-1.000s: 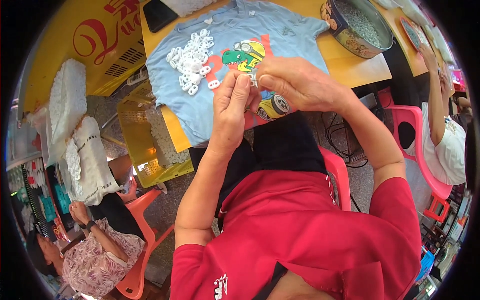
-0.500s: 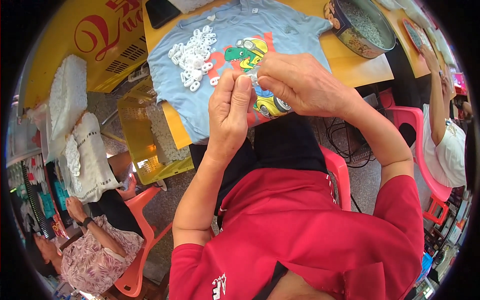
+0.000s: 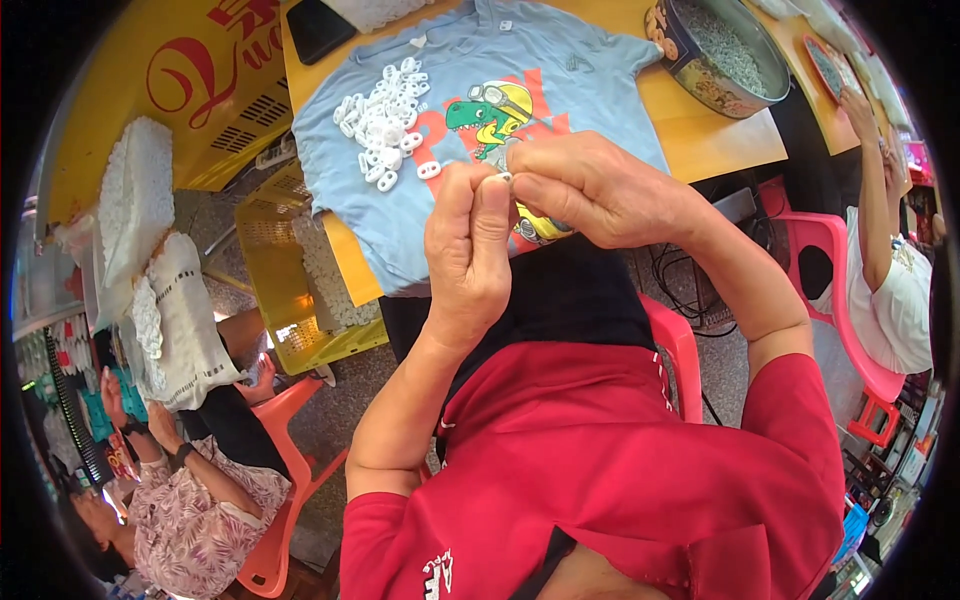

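Note:
My left hand [image 3: 468,245] and my right hand [image 3: 600,190] meet fingertip to fingertip above the near part of a light blue T-shirt [image 3: 350,225]. Both are closed in a pinch. A bit of a small white plastic piece [image 3: 503,177] shows between the thumbs; the fingers cover the rest. To the left of my hands, a loose heap of white oval two-holed plastic pieces [image 3: 385,125], which look like cord locks, lies on the shirt. A single such piece [image 3: 429,170] sits apart from the heap, closest to my left fingers.
A round tin [image 3: 690,75] of small metal parts stands at the table's [image 3: 715,140] far right. A black phone [image 3: 318,30] lies far left. Below left is a yellow crate [image 3: 270,250] with white pieces. Co-workers sit on both sides, on a red chair [image 3: 265,530] and a pink chair [image 3: 845,290].
My joined hands have come slightly nearer my body and lower, still pinched together. At the left, the co-worker has raised a hand.

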Demonstrator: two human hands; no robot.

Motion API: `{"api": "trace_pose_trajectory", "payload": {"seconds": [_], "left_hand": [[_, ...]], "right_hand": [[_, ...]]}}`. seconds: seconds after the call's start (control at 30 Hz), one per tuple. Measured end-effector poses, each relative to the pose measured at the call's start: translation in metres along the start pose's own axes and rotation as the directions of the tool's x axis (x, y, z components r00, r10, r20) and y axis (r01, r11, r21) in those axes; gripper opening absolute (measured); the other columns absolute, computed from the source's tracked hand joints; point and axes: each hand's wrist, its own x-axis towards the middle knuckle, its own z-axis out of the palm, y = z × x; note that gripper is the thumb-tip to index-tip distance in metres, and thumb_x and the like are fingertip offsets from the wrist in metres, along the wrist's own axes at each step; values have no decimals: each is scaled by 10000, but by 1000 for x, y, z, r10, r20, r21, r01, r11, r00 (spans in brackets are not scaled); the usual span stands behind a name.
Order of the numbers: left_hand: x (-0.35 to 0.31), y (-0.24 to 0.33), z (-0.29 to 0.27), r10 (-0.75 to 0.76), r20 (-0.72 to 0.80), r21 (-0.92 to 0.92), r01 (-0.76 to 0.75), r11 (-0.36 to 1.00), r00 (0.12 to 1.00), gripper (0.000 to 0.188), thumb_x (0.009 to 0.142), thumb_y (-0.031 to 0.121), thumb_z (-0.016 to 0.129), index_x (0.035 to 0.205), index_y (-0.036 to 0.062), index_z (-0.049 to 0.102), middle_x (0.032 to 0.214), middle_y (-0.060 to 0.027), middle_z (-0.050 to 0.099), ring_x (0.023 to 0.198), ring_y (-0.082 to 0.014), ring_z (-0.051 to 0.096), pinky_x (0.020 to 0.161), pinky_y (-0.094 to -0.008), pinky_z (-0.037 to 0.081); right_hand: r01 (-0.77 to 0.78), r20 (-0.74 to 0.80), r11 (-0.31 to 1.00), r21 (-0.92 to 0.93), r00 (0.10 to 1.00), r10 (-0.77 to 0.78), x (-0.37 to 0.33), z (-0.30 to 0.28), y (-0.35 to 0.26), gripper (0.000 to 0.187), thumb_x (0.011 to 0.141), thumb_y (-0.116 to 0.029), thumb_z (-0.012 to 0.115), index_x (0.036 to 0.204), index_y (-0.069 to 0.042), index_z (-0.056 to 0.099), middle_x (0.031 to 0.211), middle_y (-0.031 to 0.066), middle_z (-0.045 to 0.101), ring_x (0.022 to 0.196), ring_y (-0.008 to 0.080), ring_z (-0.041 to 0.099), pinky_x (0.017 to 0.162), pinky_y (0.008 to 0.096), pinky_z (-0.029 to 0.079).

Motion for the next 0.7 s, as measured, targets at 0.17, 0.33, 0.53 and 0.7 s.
{"api": "trace_pose_trajectory", "payload": {"seconds": [0.17, 0.33, 0.53, 0.7], "left_hand": [[1, -10, 0, -137, -32, -47, 136, 990, 990, 197, 1041, 166, 430, 881, 58, 464, 695, 31, 421, 607, -55, 359, 536, -225, 334], [8, -11, -2, -321, -6, -354, 298, 886, 947, 219, 1046, 205, 424, 876, 71, 461, 697, 34, 419, 603, -54, 359, 541, -224, 344], [9, -7, -6, -265, -16, -368, 241, 898, 964, 227, 1046, 216, 425, 871, 74, 454, 696, 33, 418, 609, -49, 366, 549, -221, 344], [4, -1, 0, -225, -20, -312, 208, 927, 974, 226, 1051, 222, 416, 887, 72, 455, 696, 34, 420, 601, -46, 366, 539, -205, 334]], "right_hand": [[-109, 47, 993, 44, 993, 107, 2, 4, 10, 225, 989, -180, 485, 900, 25, 508, 764, 158, 501, 707, 347, 503, 648, 407, 416], [-69, 0, 996, -53, 998, 69, 2, -1, 21, 230, 986, -201, 509, 915, 17, 529, 777, 151, 535, 731, 342, 539, 667, 391, 441], [-20, -83, 960, -280, 997, -3, 4, -6, 11, 217, 959, -203, 563, 912, 7, 544, 793, 142, 565, 728, 346, 566, 639, 392, 454], [69, -177, 929, -363, 974, -142, 6, 8, 12, 184, 940, -164, 588, 905, 10, 538, 781, 144, 557, 702, 350, 558, 607, 394, 449]]}}
